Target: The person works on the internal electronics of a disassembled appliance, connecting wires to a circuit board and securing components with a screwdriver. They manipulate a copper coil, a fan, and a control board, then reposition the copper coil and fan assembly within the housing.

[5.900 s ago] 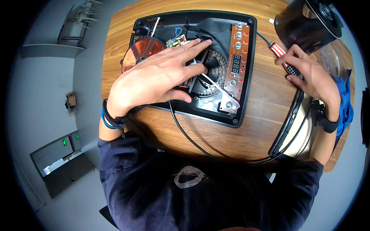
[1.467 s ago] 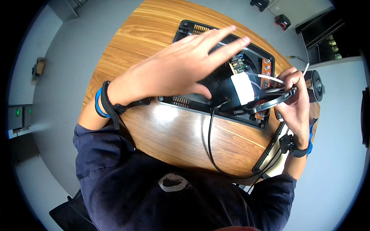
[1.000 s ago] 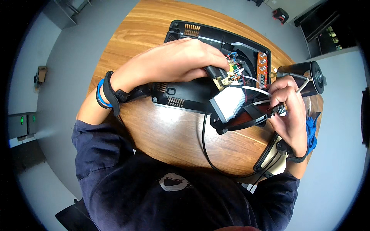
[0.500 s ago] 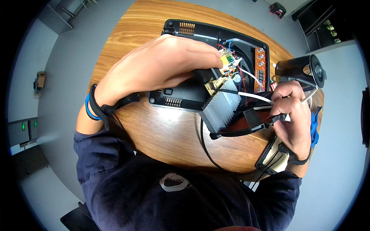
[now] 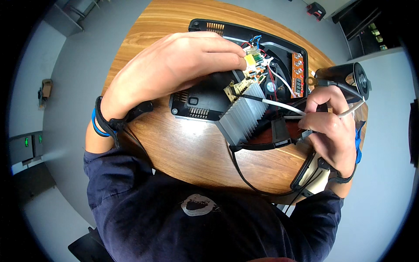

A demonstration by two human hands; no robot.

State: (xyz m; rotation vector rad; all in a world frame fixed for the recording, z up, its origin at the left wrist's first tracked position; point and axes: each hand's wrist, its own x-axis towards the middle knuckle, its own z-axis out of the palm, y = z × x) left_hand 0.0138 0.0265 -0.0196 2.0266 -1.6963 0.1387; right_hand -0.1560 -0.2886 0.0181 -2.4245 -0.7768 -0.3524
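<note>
An opened black appliance housing (image 5: pixel 209 98) lies on the table under a tilted circuit board (image 5: pixel 258 65), which carries a finned metal heat sink (image 5: pixel 244 115). My left hand (image 5: pixel 179 63) is closed on the board's far left edge, thumb hidden beneath. A white-sleeved wire (image 5: pixel 281 106) runs from beside the heat sink into the pinched fingers of my right hand (image 5: pixel 329 126). A ring terminal (image 5: pixel 311 81) sticks up above those fingers. They are also close to a black curved frame (image 5: pixel 279 144) at the board's near end; contact is unclear.
An orange control board (image 5: pixel 297 72) with a small display sits at the housing's right side. Behind my right hand lies a shiny black cylinder (image 5: pixel 342 76). A black cord (image 5: pixel 240 168) loops along the near table edge. Blue cloth (image 5: pixel 359 139) is at the right edge.
The board and heat sink have shifted slightly left and up with my left hand. My right hand has turned a little, and the ring terminal now shows above its fingers.
</note>
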